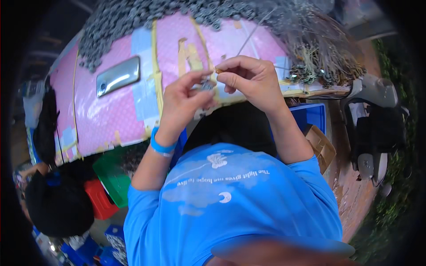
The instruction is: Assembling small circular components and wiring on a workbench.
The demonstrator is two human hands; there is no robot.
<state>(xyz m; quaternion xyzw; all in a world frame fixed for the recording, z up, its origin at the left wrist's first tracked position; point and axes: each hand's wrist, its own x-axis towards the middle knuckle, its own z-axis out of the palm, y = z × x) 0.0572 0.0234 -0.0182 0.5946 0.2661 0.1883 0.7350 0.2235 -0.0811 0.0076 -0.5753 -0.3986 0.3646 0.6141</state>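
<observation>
I see a pink table cover point(111, 111) with fine pale dots, patched with yellow tape point(155, 62). Grey metal rings point(133, 17) heap along its far edge. Below it: a green crate point(111, 177), a red stool point(100, 199), my blue shirt point(230, 208).

Soft, even daylight fills the centre, with mild glare on the pink table point(111, 115) and metal plate point(118, 76) at ten o'clock. Fisheye bending and a black vignette ring the rim. Edges blur, especially at six o'clock.
</observation>
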